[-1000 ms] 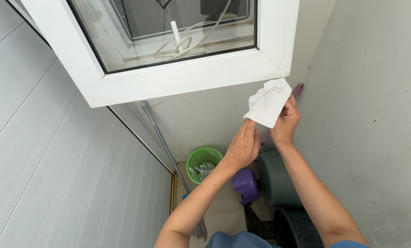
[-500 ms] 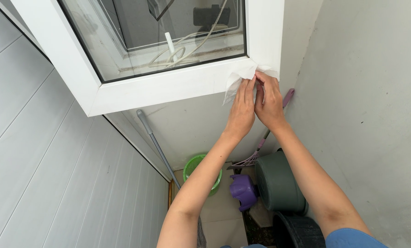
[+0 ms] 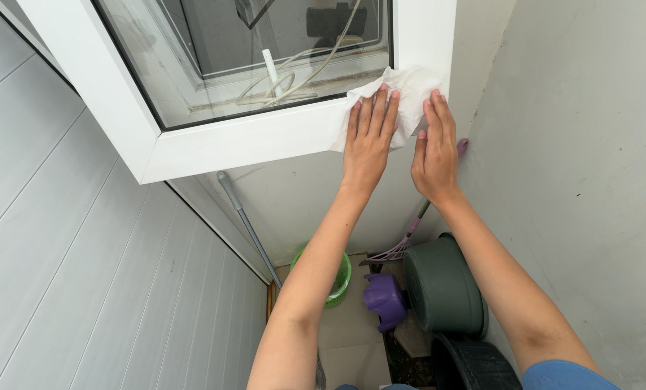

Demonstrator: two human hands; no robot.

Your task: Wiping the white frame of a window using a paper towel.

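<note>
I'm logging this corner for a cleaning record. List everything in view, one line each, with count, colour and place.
cloth: one, white, spread on the window frame's lower right corner
window frame: one, white, top of view
cables: a few, pale, behind the glass
mop handle: one, grey, leaning by the panelled wall
basket: one, green, on the floor
scoop: one, purple, on the floor
bins: two, dark, by the right wall
left hand: flat on the cloth
right hand: fingertips on the cloth's right edge
</note>
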